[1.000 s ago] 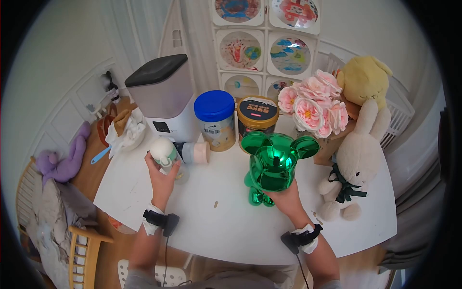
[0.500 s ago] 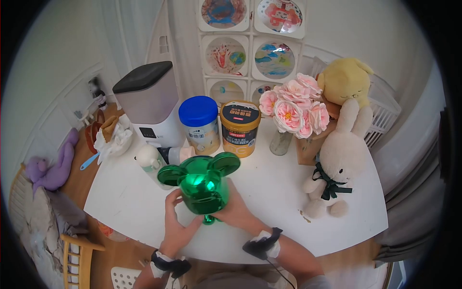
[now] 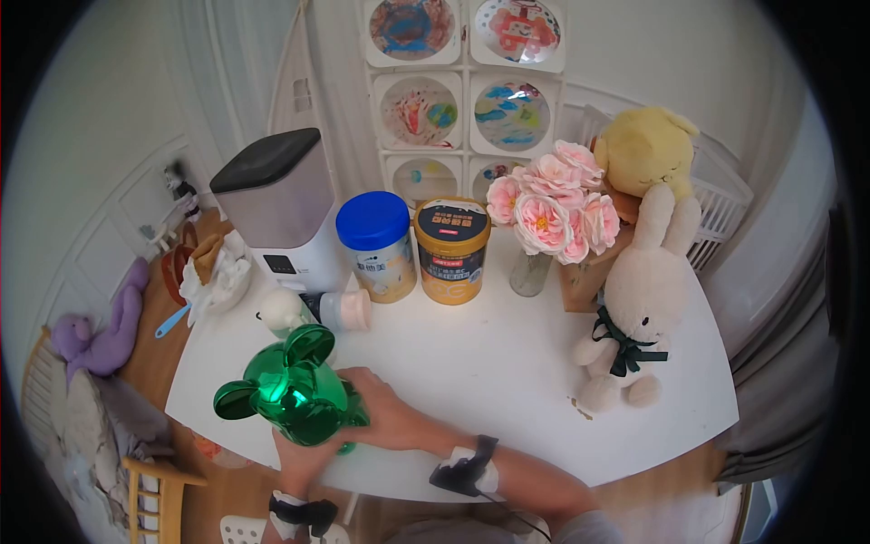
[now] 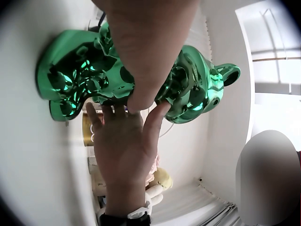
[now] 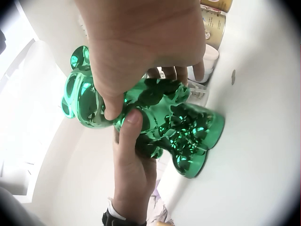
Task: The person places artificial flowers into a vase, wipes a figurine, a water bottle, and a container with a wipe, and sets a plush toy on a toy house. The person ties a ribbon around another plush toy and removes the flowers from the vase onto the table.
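Observation:
A shiny green bear figure (image 3: 294, 390) stands at the front left of the white table (image 3: 526, 399), its round-eared head uppermost. My left hand (image 3: 304, 458) grips one side of its body, partly hidden below the head. From the other side my right hand (image 3: 385, 415) holds it too. In the left wrist view, the figure (image 4: 110, 77) lies between my left hand (image 4: 150, 52) and right hand (image 4: 122, 146). The right wrist view shows the left thumb (image 5: 133, 120) on the figure's body and its feet close to the tabletop.
Behind the figure are a white-topped bottle (image 3: 283, 313) and a pink-ended bottle (image 3: 353, 310). Farther back stand a dispenser (image 3: 281, 199), a blue-lidded tub (image 3: 376, 245) and a gold-rimmed tub (image 3: 451, 254). Flowers (image 3: 548, 213) and a plush rabbit (image 3: 639, 299) are on the right.
The green figure has moved from right of centre to the front left, carried in my right hand. My left hand has let go of the white-topped bottle and now grips the figure.

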The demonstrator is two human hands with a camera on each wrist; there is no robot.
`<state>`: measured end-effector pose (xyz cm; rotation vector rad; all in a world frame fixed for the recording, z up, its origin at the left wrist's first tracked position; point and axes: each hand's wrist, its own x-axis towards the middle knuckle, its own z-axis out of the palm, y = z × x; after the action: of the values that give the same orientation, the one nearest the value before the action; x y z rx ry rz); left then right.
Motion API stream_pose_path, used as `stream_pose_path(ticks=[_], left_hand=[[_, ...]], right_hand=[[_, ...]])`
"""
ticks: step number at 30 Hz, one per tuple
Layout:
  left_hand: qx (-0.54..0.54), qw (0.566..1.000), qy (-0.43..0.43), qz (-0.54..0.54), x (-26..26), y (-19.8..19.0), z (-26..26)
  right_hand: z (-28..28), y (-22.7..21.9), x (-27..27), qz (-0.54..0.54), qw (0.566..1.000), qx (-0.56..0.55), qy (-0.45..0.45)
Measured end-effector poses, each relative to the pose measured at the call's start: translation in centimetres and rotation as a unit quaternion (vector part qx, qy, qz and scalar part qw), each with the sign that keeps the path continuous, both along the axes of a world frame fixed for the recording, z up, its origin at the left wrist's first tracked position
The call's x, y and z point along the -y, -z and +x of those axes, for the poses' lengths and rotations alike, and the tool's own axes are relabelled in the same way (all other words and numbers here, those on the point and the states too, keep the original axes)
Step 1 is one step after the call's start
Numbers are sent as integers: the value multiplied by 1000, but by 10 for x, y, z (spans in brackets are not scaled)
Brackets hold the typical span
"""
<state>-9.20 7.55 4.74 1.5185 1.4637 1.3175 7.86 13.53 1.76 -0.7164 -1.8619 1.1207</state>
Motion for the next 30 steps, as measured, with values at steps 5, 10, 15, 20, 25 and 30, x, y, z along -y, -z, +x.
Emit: stream_pose_path(ticks=[5, 10, 15, 20, 25, 30], left_hand=[[-28, 988, -118, 93, -8, 23, -38], [24, 987, -140, 72, -18, 34, -55], [47, 991, -115, 45, -19, 31, -60], [37, 989, -132, 60, -19, 49, -65], [2, 985, -158, 64, -17, 48, -60], [22, 985, -161, 58, -17, 44, -55]], right_hand=[[39, 11, -20, 83, 987, 58, 125], [85, -36, -56, 210, 917, 134, 312], [110, -62, -105, 292, 855, 179, 390], [113, -61, -128, 293, 768, 364, 438], [119, -48, -134, 321, 767, 336, 442], [116, -59, -98, 325, 781, 334, 416]])
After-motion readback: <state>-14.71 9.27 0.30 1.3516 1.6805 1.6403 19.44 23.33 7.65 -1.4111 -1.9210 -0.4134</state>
